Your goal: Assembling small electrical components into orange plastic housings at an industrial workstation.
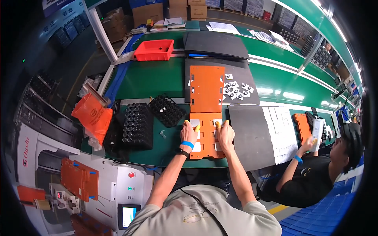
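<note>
On the green workbench [157,78] lie two orange plates: a large one [206,88] farther out, resting on a dark mat, and a smaller one [206,137] at the near edge, right under the person's hands. The smaller plate looks like a thin, rigid sheet with cut-out windows — stiff and light, I judge, unlikely to flex, and best gripped at its long side edges or pressed flat from above so the small pieces in the windows do not shift. Beside it sit two black trays — a big one [137,126] full of dark round parts and a smaller one [167,111] tilted next to it. One red bin [154,50] stands far back. White tabs [235,89] are scattered on the mat; they are too small to count surely. The left hand [188,135] and right hand [225,133] both rest on the smaller plate's top half, fingers in yellow tips spread and pressing down, grasping nothing.
</note>
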### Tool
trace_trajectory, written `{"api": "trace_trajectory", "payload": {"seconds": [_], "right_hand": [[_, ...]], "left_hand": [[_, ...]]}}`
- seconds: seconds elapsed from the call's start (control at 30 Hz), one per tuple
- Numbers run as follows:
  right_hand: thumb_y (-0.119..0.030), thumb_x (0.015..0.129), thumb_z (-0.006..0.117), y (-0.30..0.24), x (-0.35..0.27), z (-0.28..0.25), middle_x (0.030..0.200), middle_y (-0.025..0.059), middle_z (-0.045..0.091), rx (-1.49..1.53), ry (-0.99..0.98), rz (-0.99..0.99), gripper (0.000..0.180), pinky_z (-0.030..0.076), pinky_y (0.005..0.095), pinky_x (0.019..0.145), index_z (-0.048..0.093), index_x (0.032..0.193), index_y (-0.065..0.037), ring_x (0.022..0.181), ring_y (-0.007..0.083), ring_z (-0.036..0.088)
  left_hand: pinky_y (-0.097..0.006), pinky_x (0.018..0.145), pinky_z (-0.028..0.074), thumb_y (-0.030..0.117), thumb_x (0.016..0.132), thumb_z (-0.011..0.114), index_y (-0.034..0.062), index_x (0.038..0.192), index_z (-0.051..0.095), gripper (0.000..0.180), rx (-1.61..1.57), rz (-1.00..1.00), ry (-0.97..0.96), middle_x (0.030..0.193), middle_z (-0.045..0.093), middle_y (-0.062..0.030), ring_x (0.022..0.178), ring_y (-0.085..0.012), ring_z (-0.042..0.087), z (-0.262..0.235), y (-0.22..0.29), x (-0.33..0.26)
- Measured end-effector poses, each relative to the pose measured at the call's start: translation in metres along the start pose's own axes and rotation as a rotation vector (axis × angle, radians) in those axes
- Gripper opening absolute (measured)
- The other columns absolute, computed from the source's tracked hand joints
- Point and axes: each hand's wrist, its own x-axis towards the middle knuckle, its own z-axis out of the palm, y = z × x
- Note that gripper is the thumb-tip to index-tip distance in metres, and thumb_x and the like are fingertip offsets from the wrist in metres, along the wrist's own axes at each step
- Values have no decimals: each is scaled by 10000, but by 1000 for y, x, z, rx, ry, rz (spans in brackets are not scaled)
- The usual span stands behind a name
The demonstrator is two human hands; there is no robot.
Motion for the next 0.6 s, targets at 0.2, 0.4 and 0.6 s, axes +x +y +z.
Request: {"api": "trace_trajectory", "payload": {"seconds": [0.2,0.4,0.6], "right_hand": [[-255,991,566,8,8,5,730,270,650,10,45,0,286,520,540,616,566,896,15,715,472,652],[-187,975,578,7,19,-4,782,287,646,189,71,-7,204,495,561,640,601,970,16,746,504,623],[-220,989,583,19,121,-44,774,262,667,377,220,80,247,500,500,621,633,942,17,743,460,661]], "left_hand": [[-503,755,533,327,862,754,-62,1090,492,522,-68,-23,-39,1024,631,-288,922,-462,635,5,-2,1],[-530,698,516,283,959,627,-41,1046,486,364,-61,-7,-3,938,631,-298,853,-472,632,11,-4,3],[-562,644,473,241,1039,471,-6,1039,520,252,-79,-56,9,850,636,-298,788,-489,613,6,-6,7]]}}
